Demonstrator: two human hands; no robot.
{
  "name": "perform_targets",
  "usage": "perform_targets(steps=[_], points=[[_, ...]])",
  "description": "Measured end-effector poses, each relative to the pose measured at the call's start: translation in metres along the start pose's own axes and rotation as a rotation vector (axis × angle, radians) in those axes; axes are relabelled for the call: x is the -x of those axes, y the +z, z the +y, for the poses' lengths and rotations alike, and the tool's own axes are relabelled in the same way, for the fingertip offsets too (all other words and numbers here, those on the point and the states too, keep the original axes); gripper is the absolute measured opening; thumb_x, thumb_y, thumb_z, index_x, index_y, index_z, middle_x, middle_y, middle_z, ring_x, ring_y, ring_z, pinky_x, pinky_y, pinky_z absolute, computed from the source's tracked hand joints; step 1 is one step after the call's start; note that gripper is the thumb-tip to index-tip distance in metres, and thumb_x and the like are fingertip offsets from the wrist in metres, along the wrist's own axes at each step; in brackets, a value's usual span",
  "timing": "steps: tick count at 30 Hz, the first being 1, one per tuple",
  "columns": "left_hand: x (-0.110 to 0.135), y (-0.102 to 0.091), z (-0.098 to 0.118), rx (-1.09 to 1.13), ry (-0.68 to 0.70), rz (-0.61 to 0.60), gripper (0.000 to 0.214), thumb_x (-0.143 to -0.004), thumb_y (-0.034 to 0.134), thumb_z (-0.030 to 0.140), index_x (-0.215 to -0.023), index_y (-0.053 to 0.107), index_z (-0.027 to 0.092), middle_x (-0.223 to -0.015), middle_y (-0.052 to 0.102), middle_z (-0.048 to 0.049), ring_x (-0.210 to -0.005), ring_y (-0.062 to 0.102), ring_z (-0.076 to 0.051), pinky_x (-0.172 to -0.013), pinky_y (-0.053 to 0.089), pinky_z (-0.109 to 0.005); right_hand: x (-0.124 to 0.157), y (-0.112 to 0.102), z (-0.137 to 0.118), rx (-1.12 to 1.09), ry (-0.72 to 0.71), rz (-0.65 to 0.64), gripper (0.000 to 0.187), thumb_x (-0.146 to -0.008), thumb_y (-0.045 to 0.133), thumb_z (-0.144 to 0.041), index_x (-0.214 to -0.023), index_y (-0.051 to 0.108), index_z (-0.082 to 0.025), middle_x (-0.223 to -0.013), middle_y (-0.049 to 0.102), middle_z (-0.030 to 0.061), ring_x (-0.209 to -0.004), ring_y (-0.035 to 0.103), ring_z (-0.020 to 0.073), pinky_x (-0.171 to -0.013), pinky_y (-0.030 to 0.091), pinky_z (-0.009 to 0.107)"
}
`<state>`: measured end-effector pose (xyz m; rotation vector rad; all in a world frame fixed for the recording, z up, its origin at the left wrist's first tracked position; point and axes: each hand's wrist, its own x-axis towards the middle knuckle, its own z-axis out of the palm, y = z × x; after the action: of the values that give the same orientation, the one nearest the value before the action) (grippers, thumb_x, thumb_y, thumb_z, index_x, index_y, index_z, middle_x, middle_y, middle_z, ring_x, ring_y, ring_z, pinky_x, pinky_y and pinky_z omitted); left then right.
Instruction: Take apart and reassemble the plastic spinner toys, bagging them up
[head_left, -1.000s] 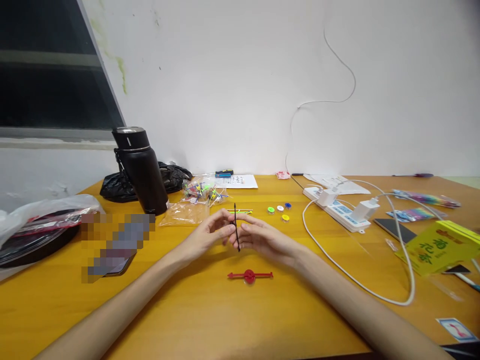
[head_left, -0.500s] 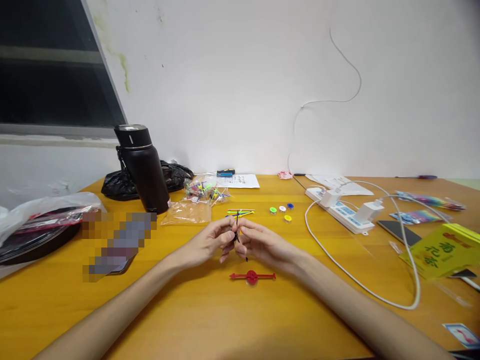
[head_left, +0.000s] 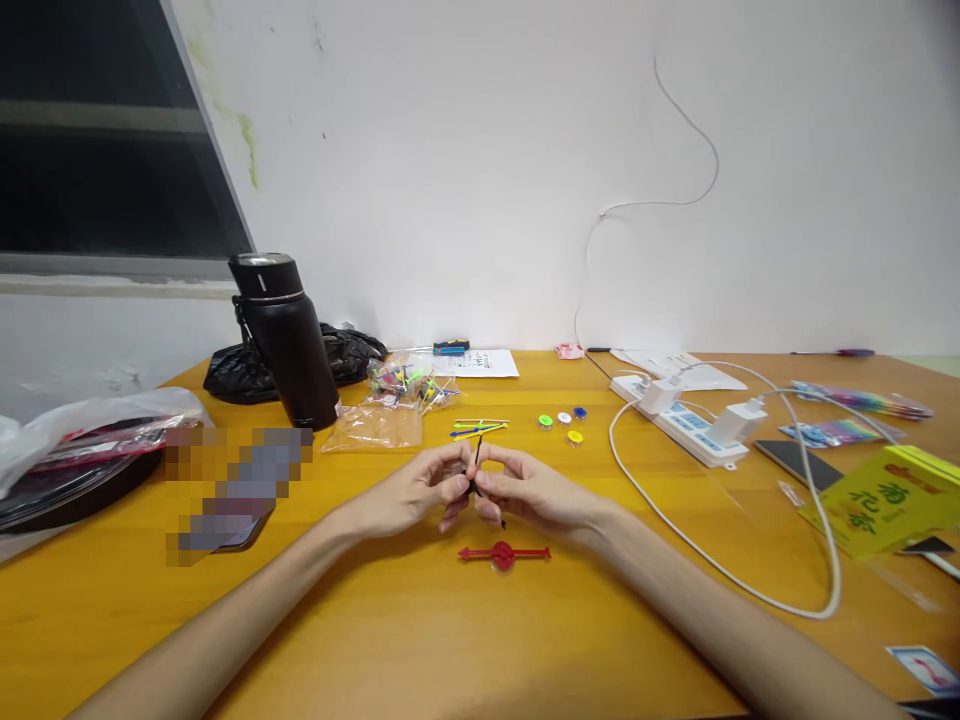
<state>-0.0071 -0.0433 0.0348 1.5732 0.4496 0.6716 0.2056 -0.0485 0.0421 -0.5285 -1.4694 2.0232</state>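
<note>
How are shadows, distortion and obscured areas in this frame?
Head view: soft shadow on the table below the left hand; black bottle leaning, probably wide-angle distortion; blocky pixelation covering much of the phone-like slab; black piece partly hidden by fingers.

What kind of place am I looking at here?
Probably a home or small office, though I can't tell which: a yellowish-brown table stands by a white wall, bearing a black bottle and power strip.
</note>
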Motion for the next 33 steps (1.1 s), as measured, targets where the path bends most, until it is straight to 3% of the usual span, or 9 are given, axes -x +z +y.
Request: perform_targets(steps=[7,18,25,29,33], points=[[-0.0004,0.0029,0.0028,0.002,-0.01,-0.024,0.041,-0.091,0.06,0.059,-0.093,0.048,0.02,-0.079,0.054,0.0002,-0.057,0.046,-0.009,-0.057,0.042,-0.024,0.0015,-0.0041,0.0002,0.068,0.002,-0.063,0.027,-0.093,0.071,-0.038,-0.102,0.055,-0.018,-0.069,0.06,-0.0027,-0.062,0.053,0.0086,-0.064,0.039,0.021],[-0.0002,-0.0012,-0.0048,0.025,0.004,-0.041,0.041,-0.091,0.06,0.058,-0.095,0.047,0.019,-0.082,0.059,-0.0017,-0.057,0.045,-0.008,-0.056,0.04,-0.022,0.0021,0.0007,0.0003,0.033,0.026,-0.026,0.031,-0.088,0.076,-0.04,-0.101,0.056,-0.019,-0.071,0.059,-0.0029,-0.063,0.053,0.0091,-0.066,0.039,0.022],[-0.0053,0.0046,-0.0019,-0.052,0.039,0.13,0.028,-0.097,0.057,0.048,-0.095,0.048,0.021,-0.086,0.065,-0.0033,-0.063,0.05,-0.01,-0.057,0.043,-0.021,-0.0036,0.0016,0.0009,0.0,-0.074,0.052,0.034,-0.089,0.073,-0.048,-0.097,0.06,-0.018,-0.074,0.055,-0.0015,-0.071,0.052,0.012,-0.077,0.04,0.026],[-0.0072,-0.0002,-0.0049,0.02,0.062,0.211,0.026,-0.096,0.058,0.047,-0.095,0.05,0.021,-0.075,0.053,0.0029,-0.056,0.043,-0.009,-0.051,0.042,-0.02,-0.0063,-0.0032,0.0024,-0.021,-0.122,0.124,0.035,-0.089,0.072,-0.049,-0.093,0.061,-0.016,-0.077,0.053,-0.0005,-0.075,0.049,0.0123,-0.077,0.038,0.026],[-0.0079,-0.0026,-0.0061,0.165,0.04,0.238,0.019,-0.099,0.049,0.041,-0.098,0.051,0.022,-0.078,0.05,0.0017,-0.063,0.047,-0.012,-0.053,0.045,-0.022,-0.0072,-0.0076,0.0003,0.229,-0.203,0.238,0.036,-0.091,0.069,-0.049,-0.107,0.063,-0.017,-0.081,0.06,0.0011,-0.078,0.054,0.0142,-0.079,0.041,0.028]])
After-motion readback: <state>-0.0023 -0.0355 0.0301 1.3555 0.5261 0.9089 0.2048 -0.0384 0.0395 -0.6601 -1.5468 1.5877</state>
